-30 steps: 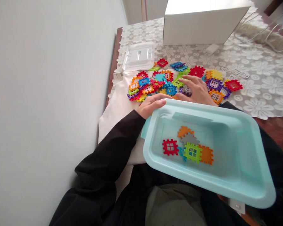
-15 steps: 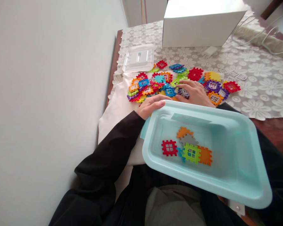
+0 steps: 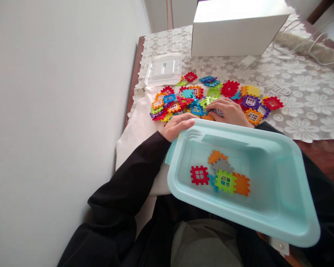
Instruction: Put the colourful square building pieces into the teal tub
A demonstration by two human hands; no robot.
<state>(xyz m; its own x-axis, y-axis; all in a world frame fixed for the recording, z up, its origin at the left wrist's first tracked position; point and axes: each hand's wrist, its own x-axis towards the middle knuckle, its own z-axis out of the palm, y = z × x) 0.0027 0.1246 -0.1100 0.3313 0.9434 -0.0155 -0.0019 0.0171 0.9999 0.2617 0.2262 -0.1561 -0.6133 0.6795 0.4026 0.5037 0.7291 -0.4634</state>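
Two hands are busy here. The left hand (image 3: pixel 178 125) holds the rim of a light blue tub (image 3: pixel 289 226); its fingers curl over the near left corner of the tub, pressed together on the plastic. The tub sits tilted over the person's lap, just past the near edge of the worktop (image 3: pixel 317 111). Inside the tub lie a few flat toy tiles: a red tile (image 3: pixel 199 175), a green tile (image 3: pixel 225 181), an orange tile (image 3: pixel 242 184) and a grey tile (image 3: pixel 222 165), all touching or close together.

The right hand (image 3: pixel 228 112) rests on the pile of bright tiles (image 3: pixel 183 98) near the near left corner of the worktop. Its fingers are bent around a grey tile with a window (image 3: pixel 218 111), pinching it.

A clear lid (image 3: pixel 164 68) lies by the left edge. A white box (image 3: pixel 236 29) stands at the far edge, well apart from the tiles.
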